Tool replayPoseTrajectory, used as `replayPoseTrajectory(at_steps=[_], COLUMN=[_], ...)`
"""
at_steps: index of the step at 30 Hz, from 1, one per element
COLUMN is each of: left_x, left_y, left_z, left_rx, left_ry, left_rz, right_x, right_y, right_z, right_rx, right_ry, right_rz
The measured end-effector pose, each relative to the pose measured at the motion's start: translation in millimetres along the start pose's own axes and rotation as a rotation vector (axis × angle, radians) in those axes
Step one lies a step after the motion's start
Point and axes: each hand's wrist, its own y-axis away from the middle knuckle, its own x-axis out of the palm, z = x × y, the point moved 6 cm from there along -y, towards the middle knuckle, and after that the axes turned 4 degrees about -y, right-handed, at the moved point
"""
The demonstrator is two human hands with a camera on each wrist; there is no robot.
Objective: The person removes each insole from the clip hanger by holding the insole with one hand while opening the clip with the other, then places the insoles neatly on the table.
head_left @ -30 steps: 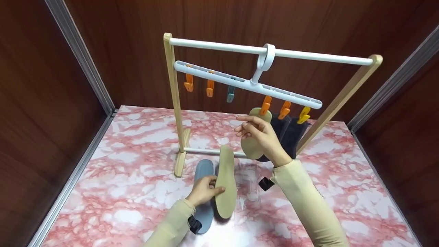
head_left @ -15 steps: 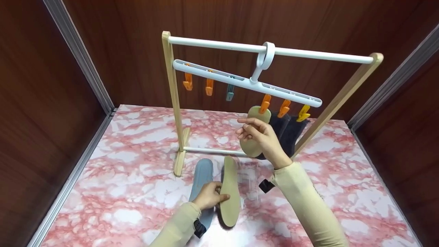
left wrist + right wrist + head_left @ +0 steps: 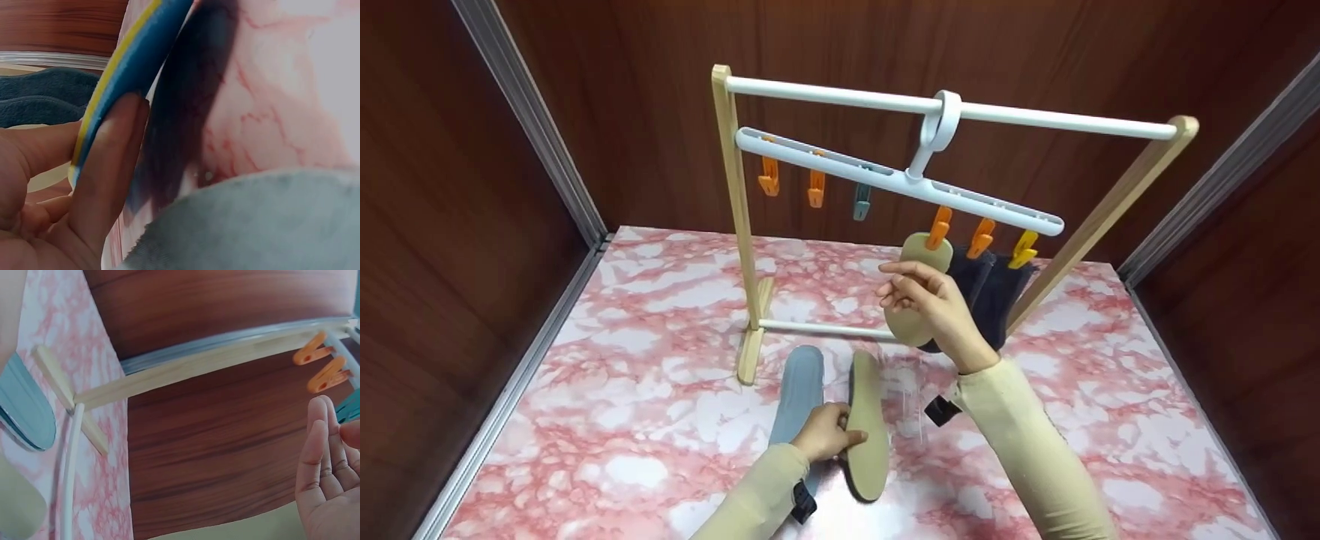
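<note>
My left hand (image 3: 826,433) pinches a beige insole (image 3: 870,442) between thumb and fingers, tilted on edge close over the marbled tabletop. The left wrist view shows its yellow and blue layered edge (image 3: 115,67) between the fingers. A grey-blue insole (image 3: 801,382) lies under and beside the left hand, partly covered by it. My right hand (image 3: 937,300) is raised with loosely bent fingers and holds nothing. Behind it hangs another beige insole (image 3: 924,252), gripped at its top by an orange clip (image 3: 939,227); the hand hides its middle.
A wooden rack with a white top rod (image 3: 1050,120) carries a white clip hanger (image 3: 817,160). Two orange clips and a teal clip (image 3: 862,202) hang at left with nothing in them. Dark cloth pieces (image 3: 1009,292) hang at right. Brown panels enclose the table (image 3: 622,405).
My left hand has moved down and right, carrying the beige insole toward me and lower. The right hand has stayed in almost the same place, sinking slightly.
</note>
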Motion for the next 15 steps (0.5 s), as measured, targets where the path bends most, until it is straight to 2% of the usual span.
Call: replayPoseTrajectory(at_steps=[6,15], left_x=[2.0,3.5], left_y=[1.4,-0.9], left_z=[-2.2,-4.3], left_rx=[0.04,0.014], left_ry=[-0.113,-0.249], left_rz=[-0.034,-0.095], right_x=[-1.2,-2.9], right_y=[2.6,3.1], right_z=[-3.0,-4.7], right_rx=[0.01,0.023], right_ry=[-0.022,-0.026], right_rz=[-0.008,-0.01])
